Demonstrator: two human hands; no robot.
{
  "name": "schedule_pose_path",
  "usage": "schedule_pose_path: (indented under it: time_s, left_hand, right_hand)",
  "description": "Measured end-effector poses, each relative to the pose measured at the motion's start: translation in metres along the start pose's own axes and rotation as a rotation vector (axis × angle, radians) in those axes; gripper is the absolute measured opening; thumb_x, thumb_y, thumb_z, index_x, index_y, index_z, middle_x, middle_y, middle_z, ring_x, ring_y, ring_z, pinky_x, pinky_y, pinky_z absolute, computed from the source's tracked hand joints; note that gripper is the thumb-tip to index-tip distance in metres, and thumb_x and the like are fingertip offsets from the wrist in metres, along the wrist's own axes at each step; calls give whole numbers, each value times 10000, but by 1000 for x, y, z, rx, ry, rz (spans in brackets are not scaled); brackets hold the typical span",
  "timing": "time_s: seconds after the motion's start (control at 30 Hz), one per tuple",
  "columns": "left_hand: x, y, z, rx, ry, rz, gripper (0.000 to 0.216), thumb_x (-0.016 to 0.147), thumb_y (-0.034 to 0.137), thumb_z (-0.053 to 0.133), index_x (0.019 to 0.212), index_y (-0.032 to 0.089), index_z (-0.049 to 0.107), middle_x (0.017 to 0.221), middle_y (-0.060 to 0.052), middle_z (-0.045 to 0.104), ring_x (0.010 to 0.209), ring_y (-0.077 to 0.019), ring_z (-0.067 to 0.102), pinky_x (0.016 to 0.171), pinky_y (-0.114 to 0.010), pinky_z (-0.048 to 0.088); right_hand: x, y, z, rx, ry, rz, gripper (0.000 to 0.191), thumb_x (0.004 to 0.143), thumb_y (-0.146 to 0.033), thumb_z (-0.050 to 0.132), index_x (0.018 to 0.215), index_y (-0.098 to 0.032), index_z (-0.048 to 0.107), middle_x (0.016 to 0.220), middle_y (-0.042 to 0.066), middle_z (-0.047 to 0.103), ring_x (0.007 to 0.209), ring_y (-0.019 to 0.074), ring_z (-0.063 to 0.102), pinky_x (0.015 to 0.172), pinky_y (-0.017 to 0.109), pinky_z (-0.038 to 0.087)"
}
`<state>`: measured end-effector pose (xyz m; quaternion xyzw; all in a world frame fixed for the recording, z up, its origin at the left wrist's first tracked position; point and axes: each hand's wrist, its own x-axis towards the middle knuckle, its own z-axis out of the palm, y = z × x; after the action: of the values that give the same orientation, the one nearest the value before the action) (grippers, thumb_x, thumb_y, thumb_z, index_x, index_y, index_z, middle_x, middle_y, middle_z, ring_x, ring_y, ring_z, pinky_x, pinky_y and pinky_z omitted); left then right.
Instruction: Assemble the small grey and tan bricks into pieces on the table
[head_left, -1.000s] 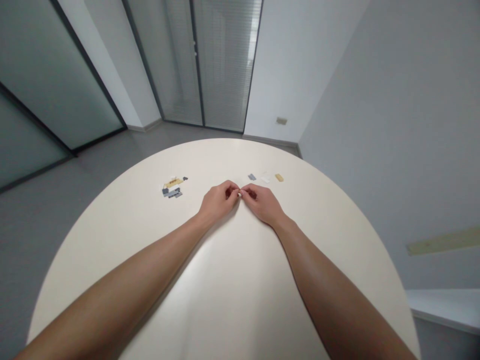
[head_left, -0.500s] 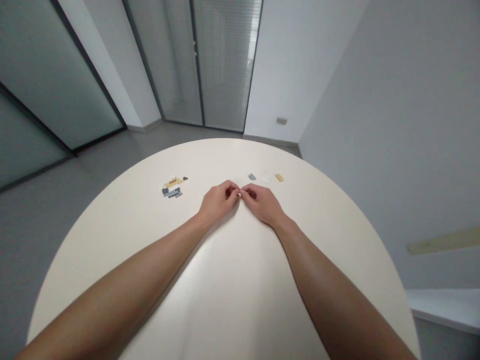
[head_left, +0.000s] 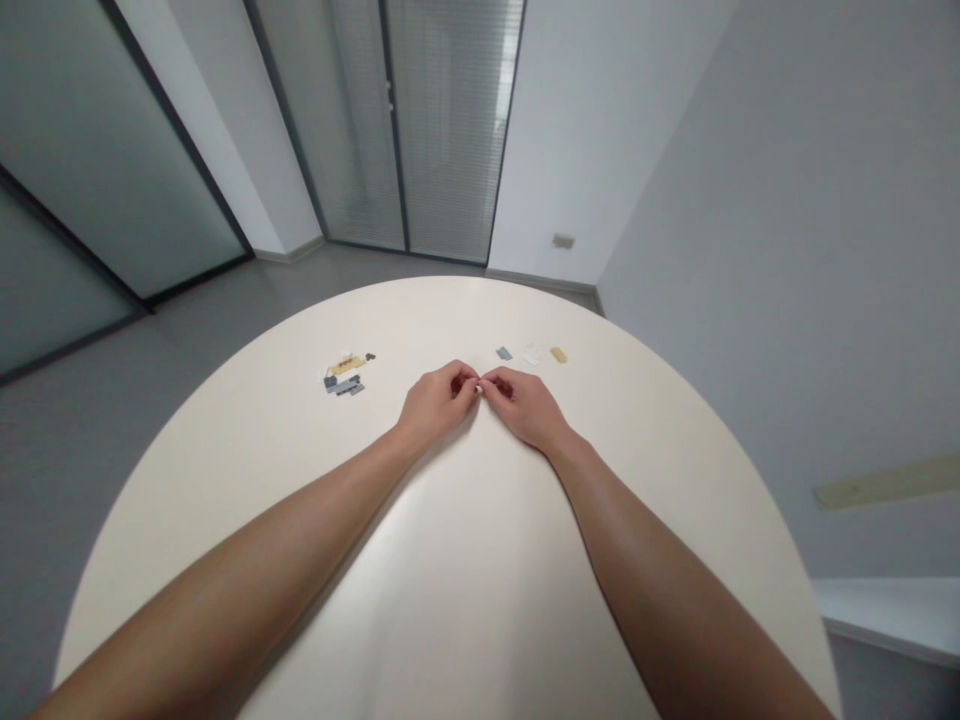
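My left hand (head_left: 441,400) and my right hand (head_left: 523,403) meet fingertip to fingertip over the middle of the white table (head_left: 480,600). Both are closed in a pinch on one small white piece (head_left: 479,389), mostly covered by the fingers, so its exact kind cannot be made out. Beyond my right hand lie a small grey piece (head_left: 503,353), a white piece (head_left: 532,355) and a tan piece (head_left: 559,355). To the left of my left hand is a loose group of yellow pieces (head_left: 346,364) and grey pieces (head_left: 346,386), with a dark piece (head_left: 370,357) at its edge.
The round table's far edge (head_left: 450,278) curves in front of me. Past it stand glass doors (head_left: 442,150) in dark frames and a pale wall (head_left: 600,130) with a socket (head_left: 563,241). Another wall runs close along the right side.
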<state>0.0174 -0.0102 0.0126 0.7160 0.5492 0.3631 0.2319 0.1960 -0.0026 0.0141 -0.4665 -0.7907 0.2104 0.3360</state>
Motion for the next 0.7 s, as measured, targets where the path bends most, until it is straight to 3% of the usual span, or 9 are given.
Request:
schedule_pose_path:
  time_s: [0.7]
  left_hand:
    - [0, 0, 1, 7, -4, -3, 204, 924, 343, 533, 940, 225, 699, 847, -32, 730, 728, -176, 614, 680, -308, 431]
  right_hand:
    - [0, 0, 0, -18, -8, 15, 200, 978, -316, 542, 966, -214, 713, 881, 25, 745, 775, 160, 646, 723, 279, 453]
